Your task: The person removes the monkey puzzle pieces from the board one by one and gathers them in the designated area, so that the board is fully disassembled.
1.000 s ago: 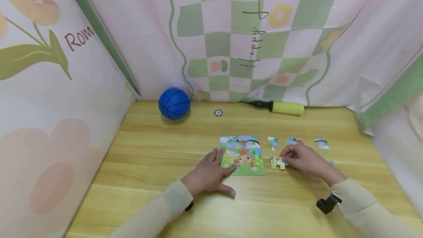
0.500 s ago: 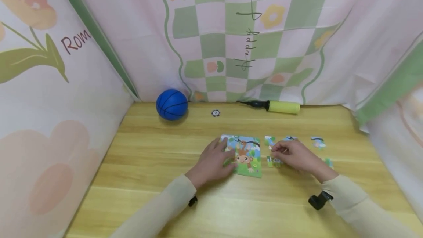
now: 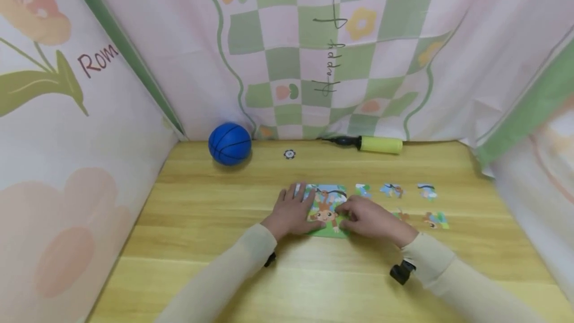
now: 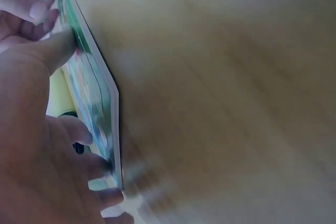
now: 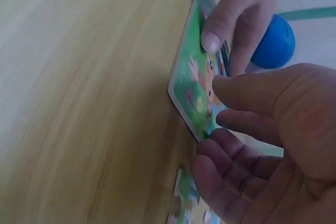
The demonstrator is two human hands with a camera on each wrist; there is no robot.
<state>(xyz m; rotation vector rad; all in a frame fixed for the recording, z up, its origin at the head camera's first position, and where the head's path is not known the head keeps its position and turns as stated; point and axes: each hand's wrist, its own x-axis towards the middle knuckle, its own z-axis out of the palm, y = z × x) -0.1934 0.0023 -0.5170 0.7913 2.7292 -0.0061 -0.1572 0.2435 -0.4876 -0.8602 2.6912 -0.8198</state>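
Observation:
A flat board with a monkey picture (image 3: 326, 213) lies on the table between the two hands. My left hand (image 3: 290, 213) rests over its left side, fingers extended and spread, with the thumb on the printed face. At the board's right edge is my right hand (image 3: 369, 217), thumb and index finger apart with their tips close over the picture. The right wrist view shows its other fingers loosely curled and nothing held. Just beside the board in that view lies a notched puzzle piece (image 5: 185, 195), which the right hand hides in the head view.
Right of the board lie more puzzle pieces, among them a branch piece (image 3: 392, 190), a corner piece (image 3: 427, 191) and a monkey-face piece (image 3: 436, 220). Along the back are a blue ball (image 3: 229, 144), a small round disc (image 3: 289, 154) and a yellow-green hand pump (image 3: 381, 145).
My right hand has moved left from the lower-left puzzle piece to the board's right edge. My left hand has shifted farther up over the board's left side, its thumb now on the picture.

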